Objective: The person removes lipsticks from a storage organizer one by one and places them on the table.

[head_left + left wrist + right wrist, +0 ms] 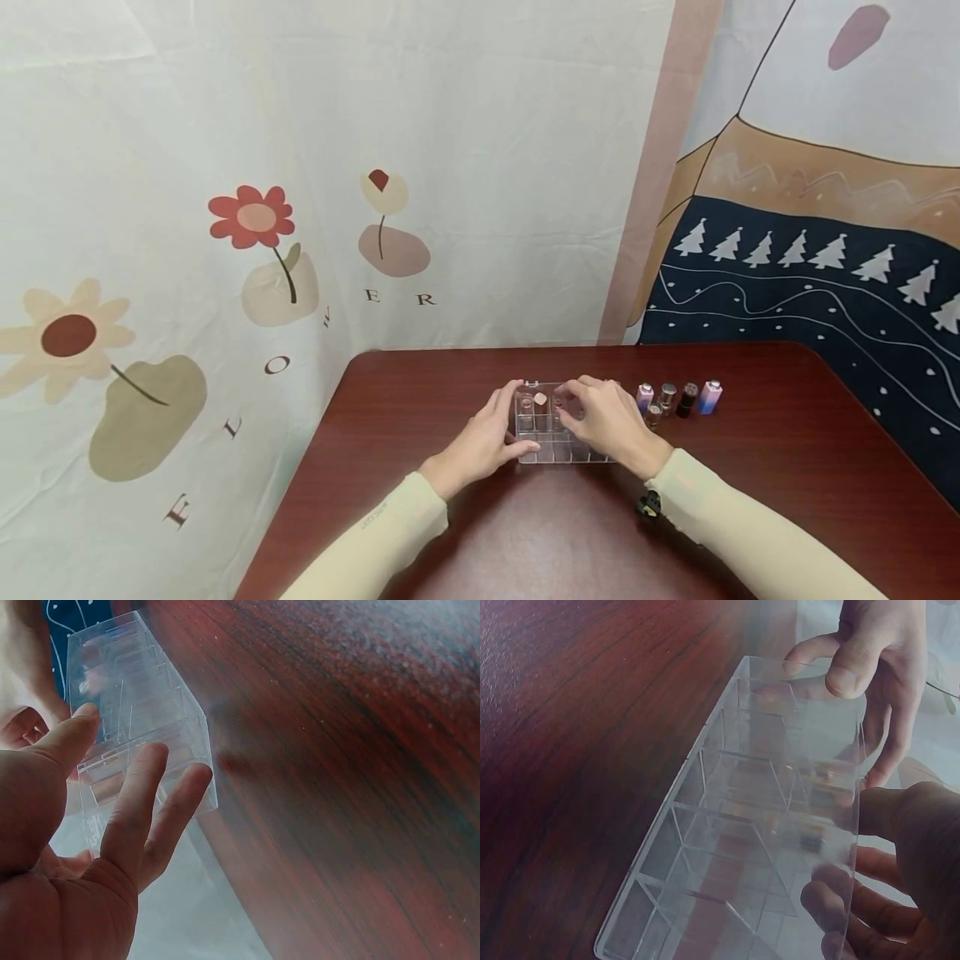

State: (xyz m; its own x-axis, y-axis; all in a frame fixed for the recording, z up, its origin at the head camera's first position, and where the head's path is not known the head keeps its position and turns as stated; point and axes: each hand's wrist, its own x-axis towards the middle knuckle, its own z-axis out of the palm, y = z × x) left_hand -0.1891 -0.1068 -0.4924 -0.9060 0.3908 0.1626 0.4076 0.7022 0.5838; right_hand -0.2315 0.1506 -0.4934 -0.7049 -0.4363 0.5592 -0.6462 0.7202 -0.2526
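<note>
Room left of box (562, 452), right — tubes (686, 402) blocking

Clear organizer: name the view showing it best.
Right wrist: the clear organizer fills much of the frame, its dividers large and close. The left wrist view shows it smaller, partly behind the left hand; the head view shows it small, partly covered by the right hand.

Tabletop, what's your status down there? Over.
Left hand touching left side of clear organizer. Right hand at its back row, grip unclear. Small containers to the right; nothing visibly blocking.
</note>
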